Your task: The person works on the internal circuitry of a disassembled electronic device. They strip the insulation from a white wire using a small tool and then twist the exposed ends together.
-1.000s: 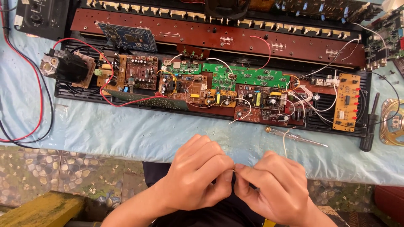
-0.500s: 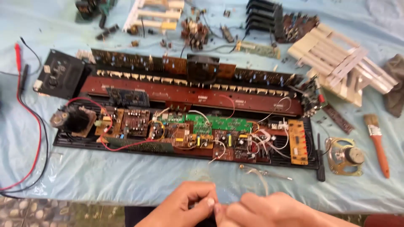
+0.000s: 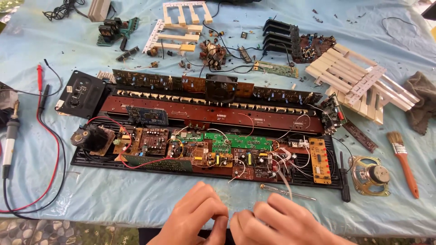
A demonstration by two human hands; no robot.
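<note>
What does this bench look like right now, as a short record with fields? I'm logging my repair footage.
surface: pale blue table cover
left hand: near edge, fingertips meeting right hand; anything held is hidden
main item: opened keyboard chassis with circuit boards
near hands: screwdriver
right side: loose speaker, paintbrush
left side: soldering iron
far side: white key blocks

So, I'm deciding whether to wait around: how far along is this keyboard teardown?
Done: the white key sections and small boards lie removed on the blue table cover. In hand: left hand and right hand meet, fingertips pinched together; what they pinch is hidden. Left: the circuit boards remain wired in the black chassis.
</note>
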